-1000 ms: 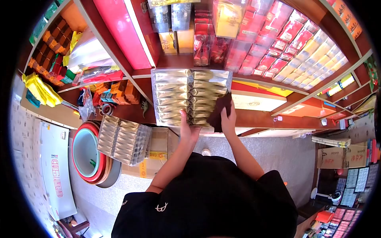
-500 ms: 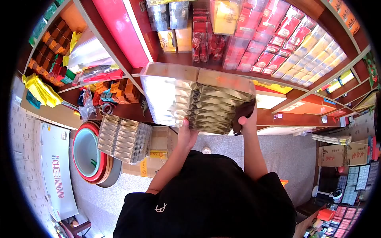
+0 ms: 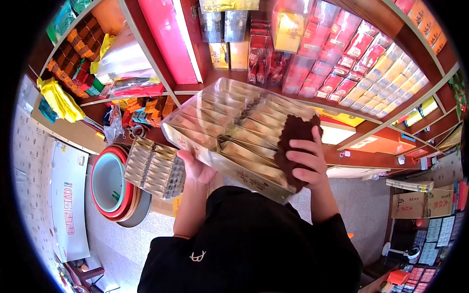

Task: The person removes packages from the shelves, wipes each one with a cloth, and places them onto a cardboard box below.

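A clear plastic box (image 3: 229,132) filled with rows of gold packets is held up in front of the shelves, tilted with its lower right corner toward the body. My left hand (image 3: 196,168) grips its lower left edge, thumb on the side and the other fingers hidden beneath. At the right end, my right hand (image 3: 309,158) presses a dark brown cloth (image 3: 295,139) with a scalloped edge against the box, its fingers bent over the cloth. A stack of similar gold-packet boxes (image 3: 154,168) stands at the lower left of the held box.
Nested tubs (image 3: 108,183) stand beside the stack, with a cardboard carton (image 3: 163,205) under it. Behind are wooden shelves (image 3: 229,78) with red packages (image 3: 337,61) and orange packs (image 3: 73,58). A white carton (image 3: 71,200) leans at the left wall.
The box has been tilted and turned so its packet rows now run diagonally, and it is closer to the camera. The cloth now lies spread on its right end under my right hand.
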Demonstrator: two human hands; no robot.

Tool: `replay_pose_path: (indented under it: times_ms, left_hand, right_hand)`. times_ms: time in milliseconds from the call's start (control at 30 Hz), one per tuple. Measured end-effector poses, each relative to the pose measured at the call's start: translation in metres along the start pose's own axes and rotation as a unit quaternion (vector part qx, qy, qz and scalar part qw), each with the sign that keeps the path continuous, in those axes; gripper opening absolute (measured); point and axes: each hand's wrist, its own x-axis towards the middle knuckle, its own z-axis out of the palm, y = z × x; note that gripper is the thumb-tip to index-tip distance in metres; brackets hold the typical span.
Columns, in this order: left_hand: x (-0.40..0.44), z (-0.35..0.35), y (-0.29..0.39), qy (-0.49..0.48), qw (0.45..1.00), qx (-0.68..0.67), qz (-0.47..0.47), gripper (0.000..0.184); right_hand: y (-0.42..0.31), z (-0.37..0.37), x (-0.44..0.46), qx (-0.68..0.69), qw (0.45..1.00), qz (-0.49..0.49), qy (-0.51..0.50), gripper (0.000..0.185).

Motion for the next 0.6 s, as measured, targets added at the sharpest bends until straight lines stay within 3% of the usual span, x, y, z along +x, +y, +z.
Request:
replay_pose_path:
  times_ms: [67,100,133,267,300,367,400,500,533,600]
  left_hand:
    - [0.005,0.011,-0.009,0.177,0.981,0.063,0.057,0.099]
    - [0.006,0.004,-0.015,0.220,0.972,0.059,0.063,0.089]
    - [0.010,-0.003,-0.021,0.183,0.981,0.028,0.060,0.080]
    - [0.018,-0.041,-0.055,0.182,0.974,0.095,0.093,0.083]
    - [0.019,-0.044,-0.059,0.169,0.975,0.096,0.104,0.084]
    - [0.020,-0.048,-0.065,0.163,0.979,0.084,0.093,0.085]
    - [0.020,-0.048,-0.068,0.155,0.982,0.071,0.081,0.087]
    - [0.018,-0.050,-0.078,0.155,0.983,0.054,0.077,0.082]
    - [0.017,-0.050,-0.082,0.156,0.983,0.044,0.081,0.076]
    - [0.017,-0.040,-0.082,0.153,0.983,0.044,0.090,0.065]
  right_hand:
    - [0.013,0.007,-0.008,-0.005,1.000,0.000,-0.020,0.026]
    - [0.023,0.012,-0.015,-0.007,1.000,0.016,-0.014,0.028]
    - [0.033,0.018,-0.022,-0.008,0.999,0.033,-0.009,0.030]
    - [0.049,0.029,-0.047,-0.028,0.987,0.157,0.008,0.060]
    - [0.039,0.030,-0.043,-0.026,0.987,0.156,0.008,0.060]
    - [0.015,0.029,-0.035,0.037,0.961,0.274,0.024,0.059]
    - [0.012,0.028,-0.042,0.038,0.960,0.275,0.022,0.059]
    - [0.008,0.020,-0.064,0.045,0.934,0.350,0.054,0.045]
    - [0.008,0.021,-0.065,0.063,0.916,0.380,0.112,0.046]
    - [0.008,0.014,-0.059,0.119,0.827,0.492,0.246,0.046]
